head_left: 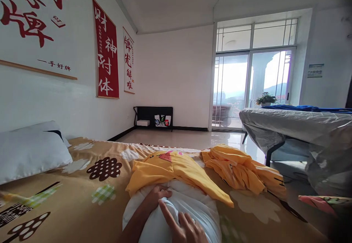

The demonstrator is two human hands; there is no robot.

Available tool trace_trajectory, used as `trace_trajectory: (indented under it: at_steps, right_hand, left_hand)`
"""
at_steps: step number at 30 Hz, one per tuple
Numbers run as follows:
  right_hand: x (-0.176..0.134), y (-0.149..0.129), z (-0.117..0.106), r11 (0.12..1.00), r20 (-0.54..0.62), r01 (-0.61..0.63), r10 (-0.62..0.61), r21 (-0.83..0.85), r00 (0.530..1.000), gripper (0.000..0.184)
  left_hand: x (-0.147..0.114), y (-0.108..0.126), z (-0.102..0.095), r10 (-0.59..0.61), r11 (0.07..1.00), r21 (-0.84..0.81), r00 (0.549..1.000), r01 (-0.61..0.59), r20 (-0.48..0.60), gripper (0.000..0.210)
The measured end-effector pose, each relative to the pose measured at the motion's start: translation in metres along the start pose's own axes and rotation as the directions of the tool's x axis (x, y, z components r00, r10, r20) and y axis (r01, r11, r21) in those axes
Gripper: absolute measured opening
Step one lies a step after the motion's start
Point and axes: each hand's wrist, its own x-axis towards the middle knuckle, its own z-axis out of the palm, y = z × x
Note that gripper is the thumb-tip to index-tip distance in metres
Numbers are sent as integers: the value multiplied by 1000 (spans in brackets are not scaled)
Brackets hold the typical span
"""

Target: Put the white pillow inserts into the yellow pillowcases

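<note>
A white pillow [198, 206] lies on the bed in front of me, its far end under a yellow pillowcase [178, 169] with a pink and white print. My left hand [156, 198] is on the near part of the pillow, its fingers curled in and pinching the white fabric. Just right of it, my right hand [187, 226] rests on the same pillow, with the index finger stretched out and the other fingers slightly bent and apart. A second piece of yellow cloth [236, 167] lies crumpled to the right.
The bed has a brown patterned sheet [74, 191]. Another white pillow [33, 151] leans by the left wall. On the right stands a plastic-covered table [297, 122] with blue cloth [308, 108] on it. A low black shelf [154, 111] stands against the far wall.
</note>
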Motion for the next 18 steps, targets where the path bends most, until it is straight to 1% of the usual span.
trace_trajectory:
  at_steps: [2,3,4,5,6,7,8,10,11,12,13,14,15,17,18]
  right_hand:
    - [0,4,2,999,31,0,-1,39,1000,78]
    - [-1,6,3,998,49,-9,6,54,999,77]
    - [-2,9,4,998,72,-20,15,66,997,76]
    - [-3,11,4,997,98,-31,23,77,995,76]
    - [-4,14,5,995,125,-43,32,89,992,76]
    - [-4,17,4,993,151,-55,39,105,988,77]
    - [-4,19,4,990,178,-69,46,126,983,77]
    - [-2,24,3,979,230,-109,68,170,971,78]
    - [-1,25,2,974,253,-130,80,185,964,78]
    - [0,26,2,971,274,-146,90,191,957,78]
    - [1,27,1,970,292,-155,96,190,952,78]
    - [1,28,1,970,304,-157,97,183,948,78]
    - [1,28,1,973,311,-153,93,173,946,78]
    - [1,27,1,979,312,-136,83,152,946,78]
    - [1,26,2,982,308,-126,77,143,948,79]
  left_hand:
    - [-1,1,3,-98,990,-100,995,96,-17,26]
    - [-2,2,5,-120,987,-113,992,114,-45,26]
    - [-4,5,7,-103,991,-89,991,96,-80,24]
    - [-7,10,8,-53,998,-36,992,49,-116,23]
    - [-11,16,8,23,999,37,987,-18,-161,24]
    - [-17,23,7,121,987,127,971,-96,-208,28]
    - [-24,32,5,232,958,227,941,-177,-247,33]
    - [-40,48,-4,429,867,398,857,-302,-286,34]
    - [-48,54,-10,495,824,456,820,-337,-289,33]
    - [-55,60,-16,539,788,500,795,-358,-279,31]
    - [-61,63,-23,561,763,531,786,-370,-259,30]
    - [-65,65,-29,561,751,547,794,-369,-235,28]
    - [-67,66,-35,542,750,555,816,-361,-201,27]
    - [-67,64,-43,496,745,559,863,-363,-100,25]
    - [-64,61,-47,485,737,562,873,-376,-51,25]
